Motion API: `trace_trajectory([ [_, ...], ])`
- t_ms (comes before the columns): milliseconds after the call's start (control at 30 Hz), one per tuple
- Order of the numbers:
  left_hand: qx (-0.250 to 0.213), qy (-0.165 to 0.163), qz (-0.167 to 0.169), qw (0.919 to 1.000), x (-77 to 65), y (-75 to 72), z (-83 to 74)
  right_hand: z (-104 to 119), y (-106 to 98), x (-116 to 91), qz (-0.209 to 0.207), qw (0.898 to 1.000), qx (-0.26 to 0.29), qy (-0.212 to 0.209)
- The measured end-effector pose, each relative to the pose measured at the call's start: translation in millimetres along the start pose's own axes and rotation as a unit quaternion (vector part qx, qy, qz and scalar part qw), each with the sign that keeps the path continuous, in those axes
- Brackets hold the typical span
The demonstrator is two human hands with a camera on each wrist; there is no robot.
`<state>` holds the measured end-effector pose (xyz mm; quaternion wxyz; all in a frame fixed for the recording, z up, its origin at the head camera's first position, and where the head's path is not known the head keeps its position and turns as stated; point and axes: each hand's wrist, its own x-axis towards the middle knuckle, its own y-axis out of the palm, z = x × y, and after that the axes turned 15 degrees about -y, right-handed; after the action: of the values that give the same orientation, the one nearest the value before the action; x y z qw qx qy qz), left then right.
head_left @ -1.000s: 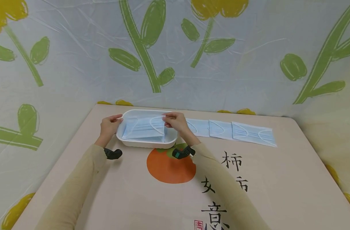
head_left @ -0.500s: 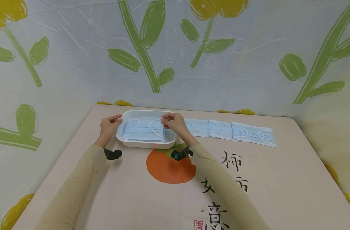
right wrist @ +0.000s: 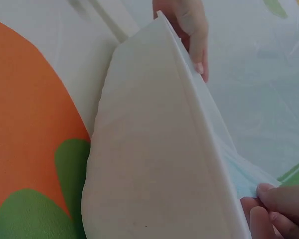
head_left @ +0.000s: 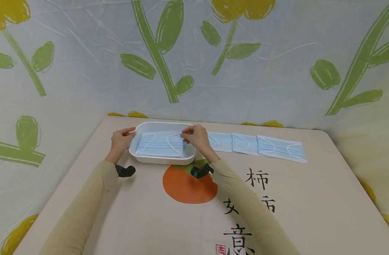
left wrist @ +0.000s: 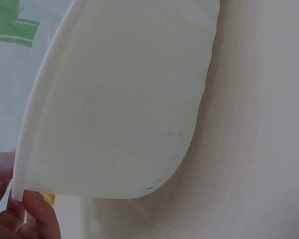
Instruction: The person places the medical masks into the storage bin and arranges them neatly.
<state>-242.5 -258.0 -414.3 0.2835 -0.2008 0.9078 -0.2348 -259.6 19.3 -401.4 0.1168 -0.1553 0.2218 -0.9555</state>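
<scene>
In the head view, a white plastic tray (head_left: 164,160) with rounded corners stands near the table's back edge. Inside it lies a pale blue pleated face mask (head_left: 159,144), ear loops on top. My left hand (head_left: 120,142) grips the tray's left rim; the left wrist view shows fingers (left wrist: 42,214) curled round that rim below the tray wall (left wrist: 114,104). At the tray's right end, my right hand (head_left: 197,137) pinches the mask's right edge between thumb and fingers. From the right wrist view, the mask (right wrist: 245,174) stretches up past the rim to those fingertips.
Right of the tray, several overlapping face masks (head_left: 245,143) lie in a row, partly behind my right hand. The pale table (head_left: 143,219) bears a printed orange persimmon (head_left: 189,186) and black characters. A flower-patterned cloth (head_left: 245,88) hangs behind.
The mask in the tray has been lowered and now lies flatter, its right edge still in my right fingers, which shifted slightly left and back right. My left hand has kept its place.
</scene>
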Motion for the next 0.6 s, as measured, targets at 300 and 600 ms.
trace_trajectory([
  [300, 0.000, 0.002, -0.001, 1.0000, -2.6, -0.3, -1.0, -0.7, -6.2, -1.2, 0.001, 0.998, -0.052, -0.022],
  [600, -0.002, 0.000, -0.006, 1.0000, -0.4, 0.4, 0.2, -2.7, -20.9, -4.0, -0.015, 0.995, -0.083, -0.059],
])
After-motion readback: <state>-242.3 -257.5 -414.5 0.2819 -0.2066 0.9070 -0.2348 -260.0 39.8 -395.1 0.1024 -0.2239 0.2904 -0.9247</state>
